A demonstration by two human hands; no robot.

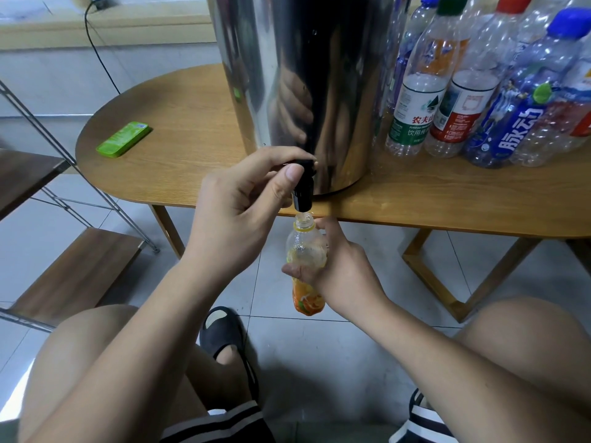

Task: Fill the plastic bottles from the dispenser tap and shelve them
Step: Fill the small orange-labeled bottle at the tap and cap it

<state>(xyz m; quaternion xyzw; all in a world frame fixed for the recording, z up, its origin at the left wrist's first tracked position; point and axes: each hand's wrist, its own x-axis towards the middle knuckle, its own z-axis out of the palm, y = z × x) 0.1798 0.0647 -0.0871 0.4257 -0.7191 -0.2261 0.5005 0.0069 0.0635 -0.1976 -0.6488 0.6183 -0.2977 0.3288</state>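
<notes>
A tall steel dispenser point(287, 75) stands on the wooden table point(179, 123), its black tap point(303, 190) jutting over the front edge. My left hand point(236, 212) grips the tap's top, thumb and fingers curled round it. Directly under the spout sits the open neck of a small clear bottle with an orange label point(305, 251). My right hand point(335, 266) holds that bottle by its middle, upright below the table edge. The bottle's lower part shows orange below my fingers.
Several empty capped plastic bottles point(479, 91) crowd the table to the right of the dispenser. A green flat case point(124, 139) lies at the table's left. A metal-framed wooden shelf point(76, 270) stands at the left. My knees and a black slipper point(224, 340) are below.
</notes>
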